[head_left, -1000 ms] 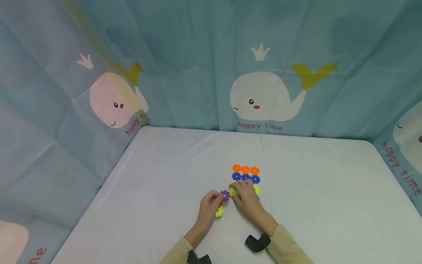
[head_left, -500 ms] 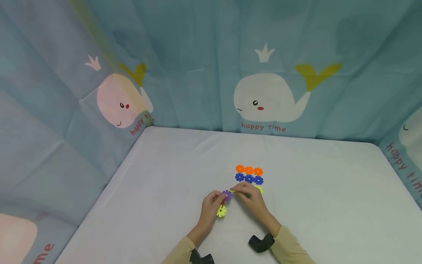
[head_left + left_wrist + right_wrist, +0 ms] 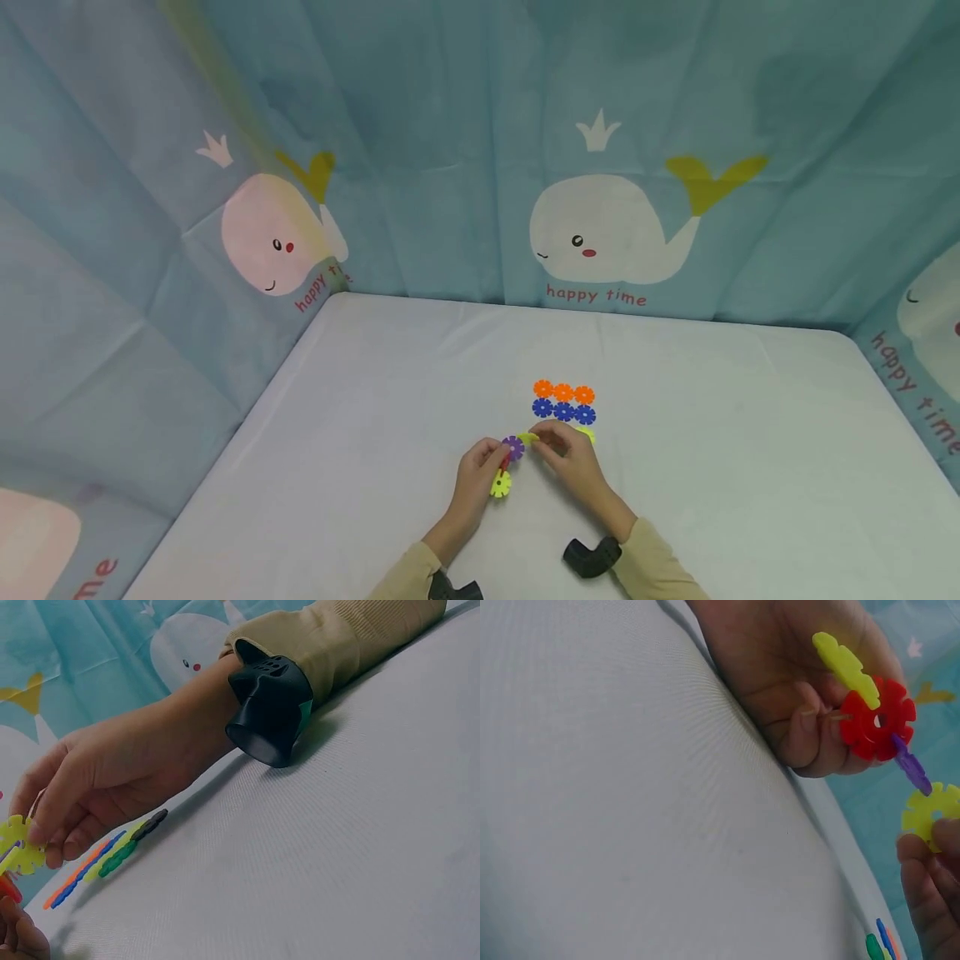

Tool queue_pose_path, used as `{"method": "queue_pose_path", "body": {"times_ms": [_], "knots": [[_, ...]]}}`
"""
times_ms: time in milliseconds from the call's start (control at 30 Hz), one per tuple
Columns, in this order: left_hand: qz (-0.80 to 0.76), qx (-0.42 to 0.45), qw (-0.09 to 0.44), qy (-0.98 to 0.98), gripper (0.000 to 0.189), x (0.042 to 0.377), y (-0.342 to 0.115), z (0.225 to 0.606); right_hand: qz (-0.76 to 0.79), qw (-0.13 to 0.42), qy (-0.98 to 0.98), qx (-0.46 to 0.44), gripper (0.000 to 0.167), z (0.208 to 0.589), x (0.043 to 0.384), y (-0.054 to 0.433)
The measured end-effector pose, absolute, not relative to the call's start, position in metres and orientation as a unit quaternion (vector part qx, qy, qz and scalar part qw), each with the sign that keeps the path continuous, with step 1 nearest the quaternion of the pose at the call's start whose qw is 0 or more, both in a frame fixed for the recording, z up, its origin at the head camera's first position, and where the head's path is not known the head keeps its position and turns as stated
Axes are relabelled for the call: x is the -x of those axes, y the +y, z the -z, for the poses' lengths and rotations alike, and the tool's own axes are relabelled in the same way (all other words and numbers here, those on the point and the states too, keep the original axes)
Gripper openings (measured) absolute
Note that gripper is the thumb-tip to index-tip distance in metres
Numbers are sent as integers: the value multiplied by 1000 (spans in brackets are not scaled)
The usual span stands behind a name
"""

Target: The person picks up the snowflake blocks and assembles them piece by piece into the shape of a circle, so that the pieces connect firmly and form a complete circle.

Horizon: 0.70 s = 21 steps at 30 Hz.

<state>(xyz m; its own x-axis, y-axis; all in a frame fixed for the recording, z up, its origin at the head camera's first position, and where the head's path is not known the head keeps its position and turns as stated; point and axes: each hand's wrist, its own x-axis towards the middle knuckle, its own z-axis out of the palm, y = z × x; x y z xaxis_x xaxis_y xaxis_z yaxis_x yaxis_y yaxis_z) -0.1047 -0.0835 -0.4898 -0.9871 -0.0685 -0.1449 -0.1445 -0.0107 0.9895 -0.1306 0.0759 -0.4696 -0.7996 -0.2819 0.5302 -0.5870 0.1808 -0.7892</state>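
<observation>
Above table (image 3: pixel 375 500): left hand (image 3: pixel 474 475), pinching red disc (image 3: pixel 861 729) joined to purple disc (image 3: pixel 517 454) and yellow disc (image 3: pixel 503 490); right hand (image 3: pixel 575 462), pinching second yellow disc (image 3: pixel 918 815) at purple disc's edge; on table beyond hands, one row orange discs (image 3: pixel 559 392), one row blue discs (image 3: pixel 559 411)

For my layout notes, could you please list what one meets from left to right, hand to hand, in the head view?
Bare left hand, purple notched plastic disc, upper yellow notched plastic disc, bare right hand.
</observation>
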Motion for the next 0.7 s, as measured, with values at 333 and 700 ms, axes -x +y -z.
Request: {"method": "queue_pose_path", "body": {"times_ms": [333,700], "knots": [[-708,76,30,701,19,102,-83,475,-615,118,-703,-337,18,478,138,80],[-715,57,41,695,25,106,-87,497,-642,64,-689,-330,13,479,139,84]]}}
